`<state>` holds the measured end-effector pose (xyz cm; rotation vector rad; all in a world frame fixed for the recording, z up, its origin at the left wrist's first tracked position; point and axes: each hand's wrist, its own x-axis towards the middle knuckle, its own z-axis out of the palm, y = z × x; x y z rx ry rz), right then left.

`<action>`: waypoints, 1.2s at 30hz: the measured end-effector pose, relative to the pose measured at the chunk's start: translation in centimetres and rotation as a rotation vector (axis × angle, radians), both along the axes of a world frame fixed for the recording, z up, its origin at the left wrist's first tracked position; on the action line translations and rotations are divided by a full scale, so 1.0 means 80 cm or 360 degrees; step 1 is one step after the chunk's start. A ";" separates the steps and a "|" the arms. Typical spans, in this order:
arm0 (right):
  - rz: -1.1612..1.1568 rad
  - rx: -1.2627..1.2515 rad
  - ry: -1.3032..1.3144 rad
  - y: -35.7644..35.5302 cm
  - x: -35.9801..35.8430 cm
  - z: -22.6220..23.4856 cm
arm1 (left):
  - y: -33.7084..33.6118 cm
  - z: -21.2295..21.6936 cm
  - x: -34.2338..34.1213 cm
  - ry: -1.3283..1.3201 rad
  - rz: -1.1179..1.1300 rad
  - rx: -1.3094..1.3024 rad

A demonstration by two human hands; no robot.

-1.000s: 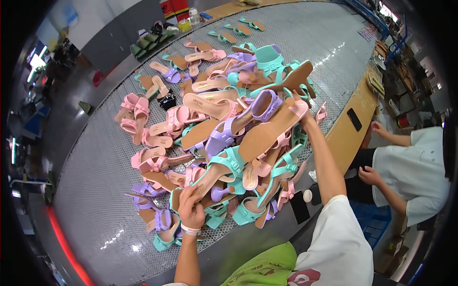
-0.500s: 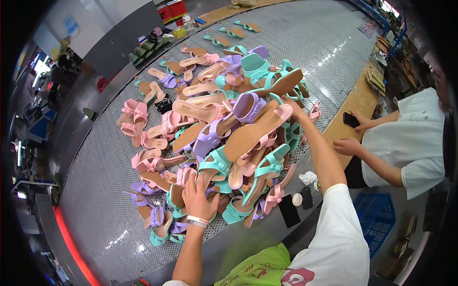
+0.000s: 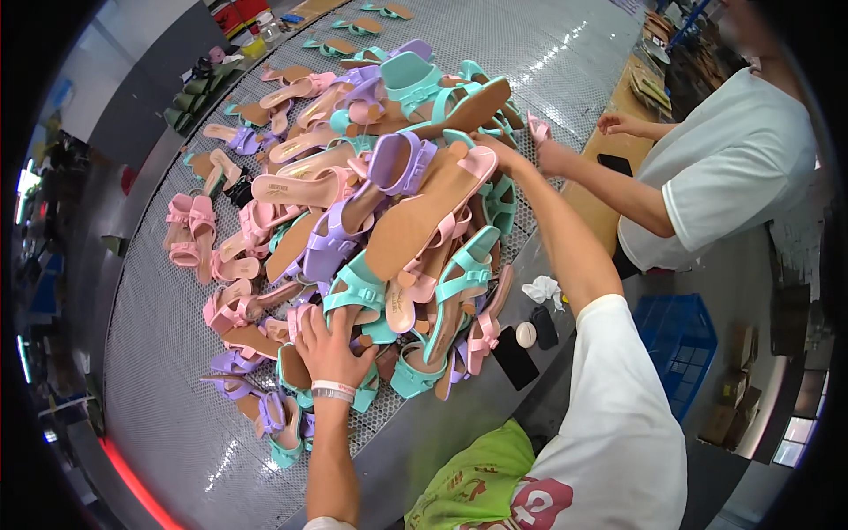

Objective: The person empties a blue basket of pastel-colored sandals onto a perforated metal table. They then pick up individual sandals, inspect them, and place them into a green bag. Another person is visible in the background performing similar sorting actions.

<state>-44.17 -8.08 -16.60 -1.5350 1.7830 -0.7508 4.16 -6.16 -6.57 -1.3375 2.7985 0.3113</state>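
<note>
A big heap of heeled slide sandals in turquoise, lilac and pink lies on the table. My left hand [image 3: 336, 355] rests on the heap's near left edge, fingers stretched out and thumb apart, beside a turquoise-strapped sandal [image 3: 356, 290]. Across the heap, my right hand [image 3: 491, 152] reaches in at its far right side, near an upturned turquoise sandal [image 3: 477, 110]. Its fingers are mostly hidden among the shoes, so what they touch does not show. Between my hands lie a pink sandal with its tan sole up [image 3: 408, 231] and a lilac sandal [image 3: 331, 240].
The grey table [image 3: 168, 389] has a honeycomb-patterned top. At its near right edge lie a black phone [image 3: 515, 358], a round white item [image 3: 526, 335] and crumpled tissue [image 3: 541, 290]. Another person [image 3: 724, 168] at right reaches to a pink sandal [image 3: 538, 129]. A blue crate [image 3: 674, 349] stands below.
The view has shifted, so the heap appears farther left and higher. The other person's arm has extended to the pink sandal, leaving the phone on the ledge. My hands stay at the heap.
</note>
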 end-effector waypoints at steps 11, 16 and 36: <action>-0.0023 -0.0232 0.0452 0.006 0.093 0.036 | -0.031 -0.006 0.092 0.0212 -0.0143 0.0115; -0.0336 0.0009 0.0144 -0.017 0.129 0.014 | -0.032 0.006 0.151 0.0225 -0.0087 0.0066; 0.0587 0.0029 0.0515 -0.086 0.634 0.129 | 0.021 -0.010 0.407 0.1057 0.0512 -0.0088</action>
